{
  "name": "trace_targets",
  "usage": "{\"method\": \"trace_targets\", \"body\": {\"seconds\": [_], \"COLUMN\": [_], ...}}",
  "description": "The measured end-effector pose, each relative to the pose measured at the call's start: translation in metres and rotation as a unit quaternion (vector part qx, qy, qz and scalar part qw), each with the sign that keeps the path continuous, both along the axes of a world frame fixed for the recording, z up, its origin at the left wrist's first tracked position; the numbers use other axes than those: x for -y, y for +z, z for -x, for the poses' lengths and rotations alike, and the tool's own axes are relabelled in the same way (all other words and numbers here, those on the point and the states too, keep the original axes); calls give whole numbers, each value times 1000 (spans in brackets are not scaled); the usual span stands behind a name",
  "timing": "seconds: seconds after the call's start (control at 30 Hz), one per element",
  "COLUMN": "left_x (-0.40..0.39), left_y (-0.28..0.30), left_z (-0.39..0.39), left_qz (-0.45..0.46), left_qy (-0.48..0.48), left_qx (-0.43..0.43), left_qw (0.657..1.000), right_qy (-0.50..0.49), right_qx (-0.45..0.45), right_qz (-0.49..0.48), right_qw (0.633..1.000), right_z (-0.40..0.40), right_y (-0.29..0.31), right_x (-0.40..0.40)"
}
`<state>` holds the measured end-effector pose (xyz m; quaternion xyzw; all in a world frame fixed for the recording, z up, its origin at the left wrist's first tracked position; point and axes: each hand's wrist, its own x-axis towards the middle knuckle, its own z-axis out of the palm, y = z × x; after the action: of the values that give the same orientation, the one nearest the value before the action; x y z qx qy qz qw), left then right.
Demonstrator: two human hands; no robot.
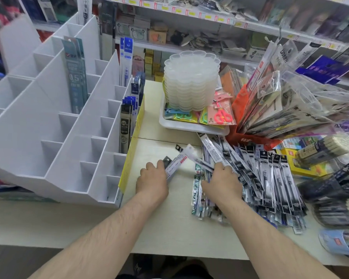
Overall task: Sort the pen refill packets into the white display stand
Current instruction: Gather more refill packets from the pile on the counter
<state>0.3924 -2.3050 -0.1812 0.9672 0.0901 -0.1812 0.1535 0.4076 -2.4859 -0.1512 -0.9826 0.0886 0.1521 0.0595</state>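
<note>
A white display stand [54, 125] with stepped compartments fills the left of the table. Teal 0.5 packets [75, 77], blue packets [126, 61] and a black packet [125, 129] stand in some of its slots. A big loose pile of pen refill packets [270, 178] lies on the table at the right. My left hand [152, 182] grips a few white refill packets [174, 165] just above the table, between stand and pile. At the pile's left edge my right hand [223, 182] holds a clear refill packet [198, 156] that points up and left.
A white tray [189, 125] with a stack of clear flower-shaped dishes [191, 81] and packed pink scissors [222, 115] stands behind the hands. An orange box [250, 141] of plastic-wrapped goods leans at the right. Shop shelves [210, 19] run along the back.
</note>
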Motion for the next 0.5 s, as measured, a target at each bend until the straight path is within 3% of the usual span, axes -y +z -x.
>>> {"method": "trace_targets", "body": {"seconds": [0.13, 0.27, 0.4, 0.5], "left_x": [-9, -16, -22, -25], "left_y": [3, 4, 5, 7], "left_z": [2, -2, -9, -12], "left_qz": [-39, -13, 68, 181], "left_qy": [-4, -8, 38, 114], "left_qx": [-33, -43, -47, -69], "left_qw": [999, 999, 996, 974], "right_qy": [-19, -56, -102, -150], "right_qx": [-2, 7, -11, -46], "right_qz": [-35, -111, -268, -376], "right_qw": [999, 992, 958, 913], "right_z": [-4, -4, 1, 5], "right_y": [7, 12, 12, 7], "right_x": [3, 3, 0, -6]}}
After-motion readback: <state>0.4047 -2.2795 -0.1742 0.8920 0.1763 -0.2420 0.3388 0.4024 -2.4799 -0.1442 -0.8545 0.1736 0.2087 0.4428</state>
